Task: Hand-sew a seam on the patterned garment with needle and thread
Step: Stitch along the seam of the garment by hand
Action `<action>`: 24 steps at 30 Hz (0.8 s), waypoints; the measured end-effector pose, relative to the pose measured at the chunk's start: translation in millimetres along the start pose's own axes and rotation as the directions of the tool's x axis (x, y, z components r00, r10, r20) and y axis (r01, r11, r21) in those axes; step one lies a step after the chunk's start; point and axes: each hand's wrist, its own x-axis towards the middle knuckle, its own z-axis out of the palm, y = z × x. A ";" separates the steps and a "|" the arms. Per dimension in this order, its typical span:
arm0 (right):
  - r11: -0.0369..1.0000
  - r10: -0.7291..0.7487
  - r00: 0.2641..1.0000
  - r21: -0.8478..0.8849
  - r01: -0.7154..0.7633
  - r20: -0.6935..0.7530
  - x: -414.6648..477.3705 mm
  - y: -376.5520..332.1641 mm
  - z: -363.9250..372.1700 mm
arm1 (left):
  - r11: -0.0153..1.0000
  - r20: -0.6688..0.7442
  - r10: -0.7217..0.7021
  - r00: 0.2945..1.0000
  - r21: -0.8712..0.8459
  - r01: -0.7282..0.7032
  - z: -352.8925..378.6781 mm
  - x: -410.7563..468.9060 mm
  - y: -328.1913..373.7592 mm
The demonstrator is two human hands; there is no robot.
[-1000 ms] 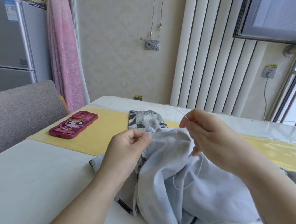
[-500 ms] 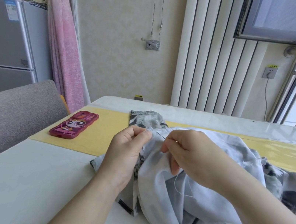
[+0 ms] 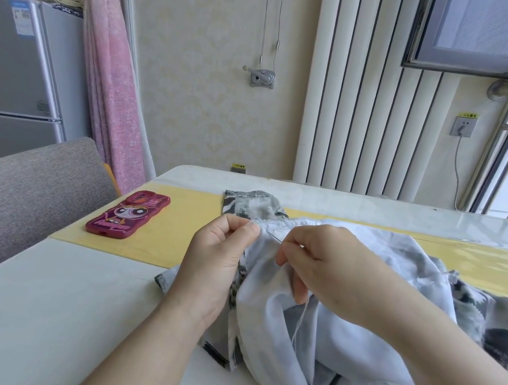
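Note:
The patterned garment (image 3: 364, 349), pale grey inside-out with a dark grey print at its edges, lies bunched on the white table (image 3: 44, 309). My left hand (image 3: 219, 253) pinches the gathered seam edge between thumb and forefinger. My right hand (image 3: 317, 265) pinches a thin needle (image 3: 273, 235), whose tip points left into the fabric close to my left thumb. A white thread (image 3: 300, 319) hangs down from under my right hand over the cloth.
A dark pink cartoon phone case (image 3: 128, 215) lies on the yellow table runner (image 3: 173, 232) at the left. A grey chair back (image 3: 12, 194) stands beside the table's left edge. Wall, radiator and window are behind the table.
My right hand came down from its raised, pulled-out position to the seam beside my left hand. The needle now points into the fabric edge. My left hand kept its pinch.

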 end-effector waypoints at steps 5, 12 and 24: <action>1.000 -0.012 1.000 0.010 0.012 0.002 -0.6 -1.1 -1.0 | 1.000 -0.011 -0.017 1.000 0.003 0.017 0.6 -0.1 -0.6; 1.000 -0.012 1.000 0.007 0.012 -0.008 0.1 1.2 -0.3 | 1.000 0.006 -0.005 1.000 0.012 0.005 0.2 0.1 -0.2; 0.995 0.002 0.997 -0.095 -0.009 -0.078 1.8 0.1 6.8 | 0.861 0.064 0.322 0.945 0.396 -0.320 7.2 -11.5 2.4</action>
